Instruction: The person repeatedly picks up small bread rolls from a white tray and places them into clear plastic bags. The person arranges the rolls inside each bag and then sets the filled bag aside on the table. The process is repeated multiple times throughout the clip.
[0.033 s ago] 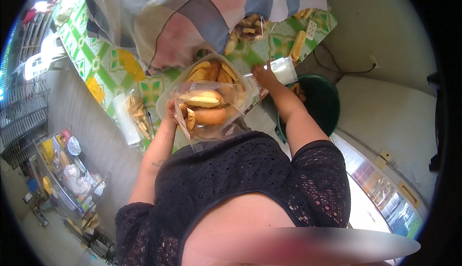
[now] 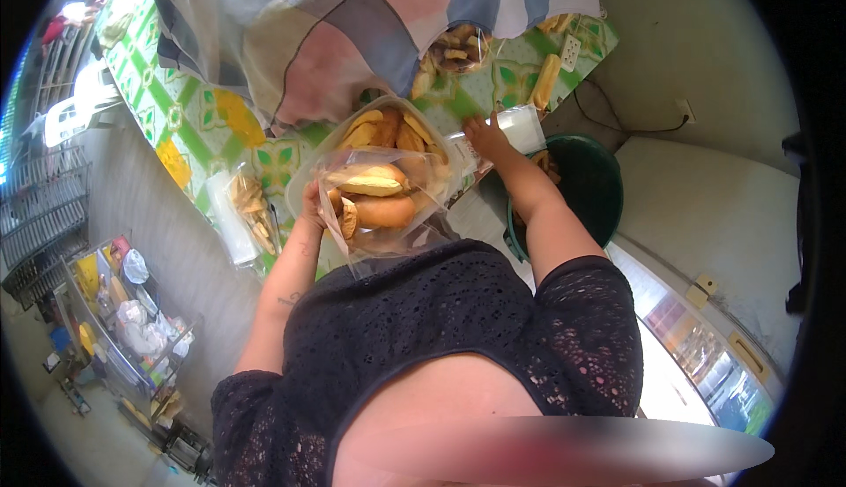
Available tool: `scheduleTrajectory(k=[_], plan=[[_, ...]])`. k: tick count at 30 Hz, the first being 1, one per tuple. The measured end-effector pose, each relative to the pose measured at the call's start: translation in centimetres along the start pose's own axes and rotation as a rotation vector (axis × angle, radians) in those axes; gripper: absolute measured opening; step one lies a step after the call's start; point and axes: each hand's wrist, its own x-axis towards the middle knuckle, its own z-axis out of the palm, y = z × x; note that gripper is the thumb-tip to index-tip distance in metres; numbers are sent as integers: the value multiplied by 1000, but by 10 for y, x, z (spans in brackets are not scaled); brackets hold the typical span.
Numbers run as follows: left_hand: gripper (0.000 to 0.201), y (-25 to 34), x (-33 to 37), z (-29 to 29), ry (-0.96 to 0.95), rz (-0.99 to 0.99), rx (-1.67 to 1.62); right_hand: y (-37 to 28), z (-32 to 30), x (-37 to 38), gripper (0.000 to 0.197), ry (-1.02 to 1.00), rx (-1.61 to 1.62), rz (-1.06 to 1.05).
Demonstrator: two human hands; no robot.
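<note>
The clear bag of bread rolls, grasped by the left hand over the near side of the tub, is best kept level against spilling while the plastic packet right of the tub is touched by the right hand, whose grip cannot be told.

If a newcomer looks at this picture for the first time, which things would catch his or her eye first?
Probably the golden bread rolls in a clear bag, held by the left hand at the centre, before a tub with more bread. Next, the large checked cloth at the top, over the green-patterned table. On the right, the right hand touches a translucent plastic pack near a dark green bucket.
</note>
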Motion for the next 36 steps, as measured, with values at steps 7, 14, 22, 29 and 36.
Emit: scheduleTrajectory(k=[7, 14, 22, 29, 36], plan=[[55, 10, 4, 46, -167, 134, -277, 6, 19, 6, 94, 157, 194, 2], [48, 24, 48, 80, -443, 173, -420, 4, 19, 8, 74, 90, 268, 173], [56, 25, 61, 105, -455, 151, -408, -3, 25, 8, 24, 120, 603, 288], [63, 28, 61, 116, -474, 138, -407, 46, -6, -56, 28, 162, 819, 507], [71, 28, 59, 119, -467, 139, -415, 35, 36, -26, 49, 357, 1392, 1008]])
